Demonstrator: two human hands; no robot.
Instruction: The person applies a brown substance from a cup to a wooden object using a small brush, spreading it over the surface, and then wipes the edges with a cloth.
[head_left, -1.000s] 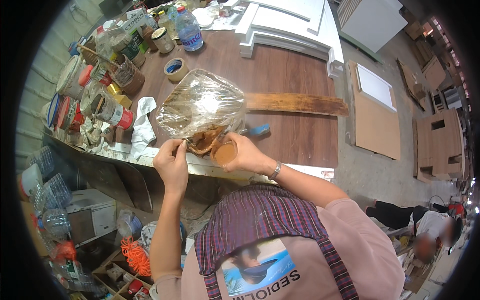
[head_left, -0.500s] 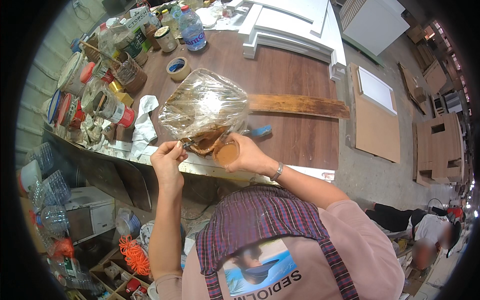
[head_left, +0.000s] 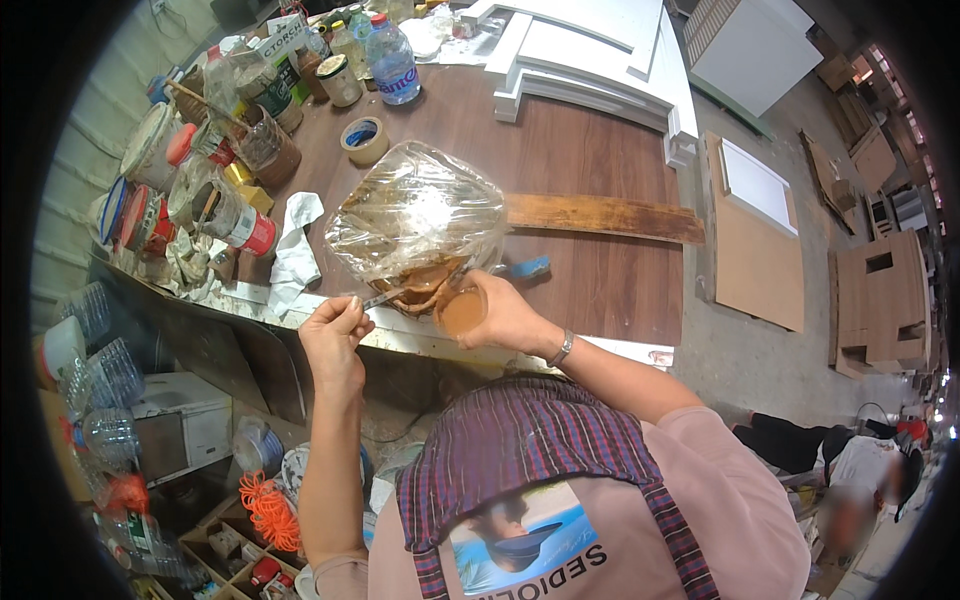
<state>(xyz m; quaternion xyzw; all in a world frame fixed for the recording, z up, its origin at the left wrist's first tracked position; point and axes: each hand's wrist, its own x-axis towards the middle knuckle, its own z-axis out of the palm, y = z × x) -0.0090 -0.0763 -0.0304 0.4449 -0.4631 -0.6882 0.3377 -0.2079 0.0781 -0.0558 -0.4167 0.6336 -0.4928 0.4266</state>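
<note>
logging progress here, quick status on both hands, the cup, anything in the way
Left grip pinching thin stick; right grip around cup, brown inside. Film-covered container open at near side. Blue object beyond right grip, apparently not blocking.

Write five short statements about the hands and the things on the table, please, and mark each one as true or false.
1. The right hand holds a cup with brown contents. True.
2. The left hand holds the roll of tape. False: the left hand holds a thin tool, and the roll of tape is on the table.
3. The wooden plank lies to the right of the clear plastic wrap. True.
4. The large clear bottle has a green cap. False: the large clear bottle has a red cap.
5. A wristband is on the right wrist. True.
</note>
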